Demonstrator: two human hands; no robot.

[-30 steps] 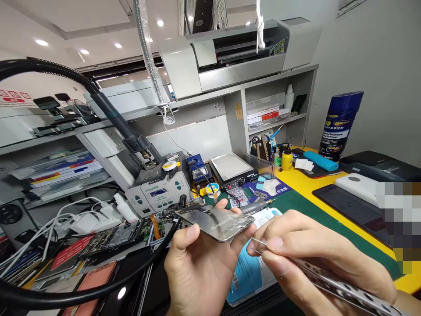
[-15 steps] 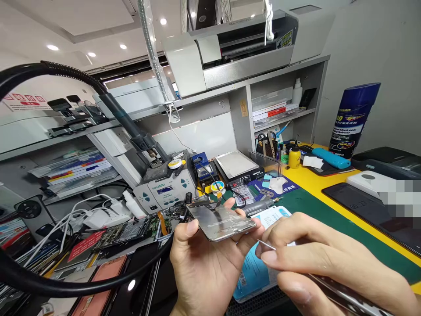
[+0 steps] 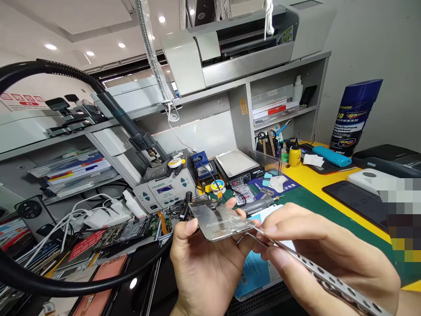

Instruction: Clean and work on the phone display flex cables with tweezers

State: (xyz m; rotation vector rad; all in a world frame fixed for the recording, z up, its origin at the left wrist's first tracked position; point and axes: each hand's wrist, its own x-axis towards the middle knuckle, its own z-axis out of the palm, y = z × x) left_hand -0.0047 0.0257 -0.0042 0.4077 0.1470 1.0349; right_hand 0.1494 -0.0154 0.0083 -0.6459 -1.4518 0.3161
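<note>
My left hand grips a thin phone screen by its edges, with its grey metallic back turned up and a flex cable at its far end. In my right hand are metal tweezers with a row of holes along the arms. Their two tips are apart at the screen's near right corner; whether they touch it I cannot tell. Below the hands lies a blue and white packet, partly hidden.
A soldering station and a flat heating plate stand behind the hands. A black hose curves across the left, over several phone parts. At the right are a blue spray can, a yellow bottle and a dark phone.
My right hand has turned its hold on the tweezers, bringing the perforated arms into view and their tips up to the screen's corner. The screen has shifted and tilted slightly in my left hand.
</note>
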